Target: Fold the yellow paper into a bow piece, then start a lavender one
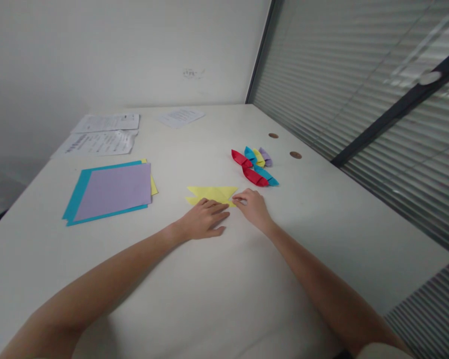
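Observation:
A yellow folded paper (211,192) lies flat on the white table, with pointed corners at its left and right ends. My left hand (205,219) rests on its near edge, fingers stretched out and slightly spread, covering part of the fold. At the paper's right end, my right hand (252,205) pinches with thumb and forefinger by the right near corner. Its fingertips are close together there, and the corner is partly hidden by them.
Several folded paper boats, among them a red one (255,177) and a blue one (266,175), sit beyond my right hand. To the left lies a stack of sheets with a purple sheet (114,192) on top. Printed papers (101,142) lie farther back. Blinds (344,99) line the right side.

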`<state>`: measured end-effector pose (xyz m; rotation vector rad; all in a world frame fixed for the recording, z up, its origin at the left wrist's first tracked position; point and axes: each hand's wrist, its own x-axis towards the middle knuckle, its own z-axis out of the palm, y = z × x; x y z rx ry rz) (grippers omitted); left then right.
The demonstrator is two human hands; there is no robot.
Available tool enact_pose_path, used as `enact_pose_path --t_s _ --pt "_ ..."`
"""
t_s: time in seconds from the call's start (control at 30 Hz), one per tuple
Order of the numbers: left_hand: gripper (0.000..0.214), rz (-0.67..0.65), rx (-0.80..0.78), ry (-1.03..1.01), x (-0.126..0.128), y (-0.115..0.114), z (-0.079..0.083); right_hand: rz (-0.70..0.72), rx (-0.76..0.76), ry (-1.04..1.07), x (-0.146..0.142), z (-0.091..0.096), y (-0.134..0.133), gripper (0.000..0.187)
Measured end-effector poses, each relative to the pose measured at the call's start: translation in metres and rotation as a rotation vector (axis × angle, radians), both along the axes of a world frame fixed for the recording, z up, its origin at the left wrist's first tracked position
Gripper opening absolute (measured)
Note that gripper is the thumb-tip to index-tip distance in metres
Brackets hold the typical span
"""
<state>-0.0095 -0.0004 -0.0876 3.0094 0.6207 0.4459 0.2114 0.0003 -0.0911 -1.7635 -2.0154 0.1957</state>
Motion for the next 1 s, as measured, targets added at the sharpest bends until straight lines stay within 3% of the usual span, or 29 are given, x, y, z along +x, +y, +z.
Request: enact_pose_path --t_s 0.13,0.3,0.57,0.77,1.0 --pt "0.044 0.007 0.003 -0.005 0.0 0.0 0.0 0.037 0.056 -0.001 0.002 -0.009 -0.006 0.018" --pt "0.041 -0.014 0.046 -0.003 0.001 0.0 0.0 0.054 0.063 0.102 -0.002 -0.007 -0.007 0.009" --pt "0.04 -0.016 0.049 0.007 0.003 -0.002 0.0 -0.015 -0.032 0.199 -0.011 -0.004 -0.012 0.011" --pt "0.041 0.0 0.002 -0.021 0.005 -0.001 -0.001 -0.097 -0.053 0.14 -0.015 -0.001 -0.015 0.011" --pt "0.044 -0.001 0.001 -0.02 0.004 0.001 -0.002 -0.023 0.042 0.081 -0.014 -0.004 -0.017 0.013"
